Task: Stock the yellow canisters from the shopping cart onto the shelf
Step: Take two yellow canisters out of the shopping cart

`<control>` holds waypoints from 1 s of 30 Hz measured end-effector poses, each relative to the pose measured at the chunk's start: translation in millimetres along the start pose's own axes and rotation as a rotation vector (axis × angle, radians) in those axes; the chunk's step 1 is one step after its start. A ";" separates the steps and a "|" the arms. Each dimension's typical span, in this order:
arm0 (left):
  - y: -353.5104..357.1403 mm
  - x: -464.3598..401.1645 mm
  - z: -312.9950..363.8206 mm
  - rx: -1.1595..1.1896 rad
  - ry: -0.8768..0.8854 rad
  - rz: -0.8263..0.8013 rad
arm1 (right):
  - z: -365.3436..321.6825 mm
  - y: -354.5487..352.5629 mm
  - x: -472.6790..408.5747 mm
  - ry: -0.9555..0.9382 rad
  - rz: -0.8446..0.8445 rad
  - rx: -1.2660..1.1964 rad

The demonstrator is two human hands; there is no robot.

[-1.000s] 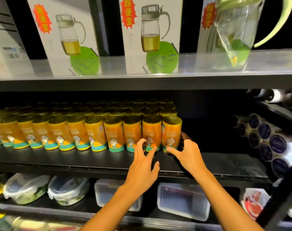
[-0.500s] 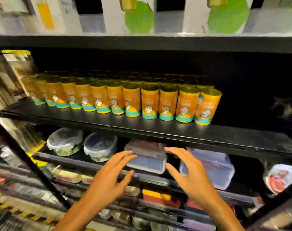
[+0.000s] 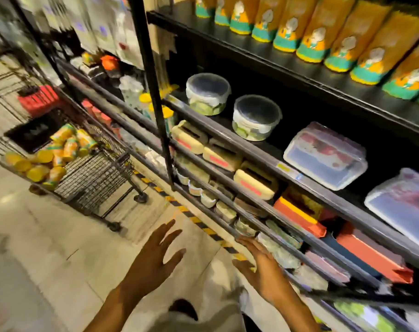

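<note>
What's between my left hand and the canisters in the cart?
Head view: bare floor, then the cart's wire side, between the left hand and the canisters.

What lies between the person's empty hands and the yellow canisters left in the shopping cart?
Nothing visible. Both the left hand and right hand hang open over bare floor; the canisters lie uncovered in the cart.

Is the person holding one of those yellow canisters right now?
No. Both the left hand and the right hand are open with spread fingers and hold nothing, while loose yellow canisters lie in the shopping cart.
</note>
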State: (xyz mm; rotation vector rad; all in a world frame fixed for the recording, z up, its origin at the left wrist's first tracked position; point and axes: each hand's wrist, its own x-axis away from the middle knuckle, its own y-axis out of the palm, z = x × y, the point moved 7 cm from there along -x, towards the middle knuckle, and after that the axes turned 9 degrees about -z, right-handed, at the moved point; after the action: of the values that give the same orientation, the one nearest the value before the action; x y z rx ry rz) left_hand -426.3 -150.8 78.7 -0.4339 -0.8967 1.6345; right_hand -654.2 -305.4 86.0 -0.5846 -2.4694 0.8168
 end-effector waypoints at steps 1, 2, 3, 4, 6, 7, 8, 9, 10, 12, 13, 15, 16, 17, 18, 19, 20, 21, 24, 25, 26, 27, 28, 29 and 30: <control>2.9 13.0 -13.3 0.006 -0.053 -0.008 | -0.8 14.5 -1.8 -0.011 -0.041 -0.023; 5.1 24.6 -25.5 0.010 -0.099 -0.015 | -3.0 24.7 -3.3 -0.011 -0.067 -0.032; 6.1 39.9 -41.7 0.013 -0.153 -0.014 | -7.0 37.1 -7.7 -0.006 -0.091 -0.020; 6.2 52.0 -54.9 0.019 -0.206 -0.016 | -10.6 45.6 -12.5 0.004 -0.112 -0.002; 6.5 74.4 -78.8 0.043 -0.303 -0.012 | -19.2 61.2 -23.3 0.009 -0.160 0.007; 5.9 81.9 -87.5 0.049 -0.337 -0.007 | -23.5 66.6 -29.0 0.002 -0.179 0.006; 5.9 89.7 -97.5 0.059 -0.370 -0.009 | -28.2 74.0 -35.2 -0.001 -0.201 0.006; 6.1 95.5 -105.3 0.069 -0.398 -0.018 | -32.3 80.5 -40.4 -0.006 -0.223 0.001; 5.9 99.6 -112.9 0.086 -0.423 -0.024 | -37.3 86.0 -45.8 -0.011 -0.242 -0.012; 4.7 104.0 -124.3 0.111 -0.457 -0.014 | -44.5 92.3 -57.1 -0.014 -0.273 -0.053; 3.1 105.7 -130.9 0.125 -0.478 0.004 | -48.2 95.7 -65.7 -0.017 -0.299 -0.051; -2.3 108.3 -141.3 0.158 -0.516 0.054 | -57.2 101.3 -84.0 -0.033 -0.347 -0.003; -5.2 108.9 -145.8 0.173 -0.530 0.085 | -60.7 102.9 -94.7 -0.039 -0.367 0.006; -7.9 109.1 -148.7 0.182 -0.540 0.108 | -63.9 103.6 -105.2 -0.044 -0.381 0.008; -11.1 108.8 -154.6 0.196 -0.563 0.126 | -68.5 104.4 -120.0 -0.049 -0.395 0.014; -13.4 108.4 -160.7 0.212 -0.588 0.132 | -71.9 105.3 -133.5 -0.049 -0.409 0.028; -16.4 107.0 -168.8 0.234 -0.619 0.129 | -75.5 107.1 -150.4 -0.053 -0.427 0.050; -20.0 105.5 -175.5 0.248 -0.642 0.130 | -76.6 109.2 -167.5 -0.051 -0.442 0.075; -34.4 100.1 -194.3 0.293 -0.725 0.150 | -87.0 113.6 -220.1 -0.089 -0.498 0.121; -42.4 97.0 -201.6 0.309 -0.755 0.171 | -92.5 114.5 -240.6 -0.111 -0.519 0.131; -51.0 94.4 -207.3 0.317 -0.781 0.190 | -96.7 115.3 -260.2 -0.121 -0.539 0.139; -58.3 92.3 -211.9 0.313 -0.801 0.197 | -103.1 114.9 -276.7 -0.123 -0.553 0.142; -66.7 88.6 -218.4 0.311 -0.829 0.198 | -111.4 114.0 -295.6 -0.123 -0.575 0.135; -73.7 85.8 -223.3 0.312 -0.858 0.193 | -118.1 114.8 -310.0 -0.123 -0.604 0.129; -81.4 81.5 -227.5 0.323 -0.894 0.197 | -127.0 115.1 -325.0 -0.138 -0.634 0.119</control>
State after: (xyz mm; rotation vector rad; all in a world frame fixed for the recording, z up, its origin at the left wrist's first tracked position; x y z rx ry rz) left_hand -235.0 2.9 9.3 0.5001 -1.2179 2.1452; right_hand -296.8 -336.1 6.4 0.3033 -2.4736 0.7432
